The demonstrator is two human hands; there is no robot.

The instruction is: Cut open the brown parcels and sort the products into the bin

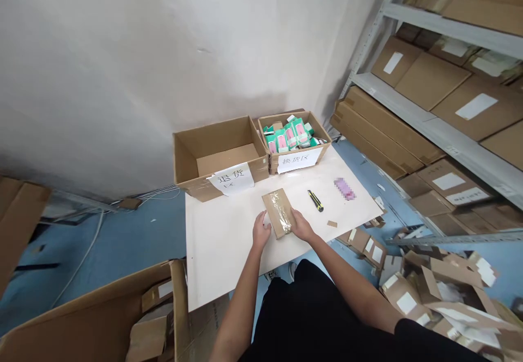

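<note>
A small flat brown cardboard parcel [278, 211] wrapped in clear tape lies on the white table [220, 247]. My left hand [261, 230] grips its near left edge with the fingers curled. My right hand [300, 223] holds its near right corner, fingers closed on it. A black and yellow utility knife [315, 200] lies just right of the parcel. Further right on the table rests a pink object [344, 188], blurred out.
Two open cardboard boxes stand at the table's far edge with paper labels: the left box [216, 157] is empty, the right box [293, 139] holds several green and pink packs. A small cardboard scrap [332, 223] lies near the knife. Shelves [441, 127] of cartons stand right; opened boxes litter the floor.
</note>
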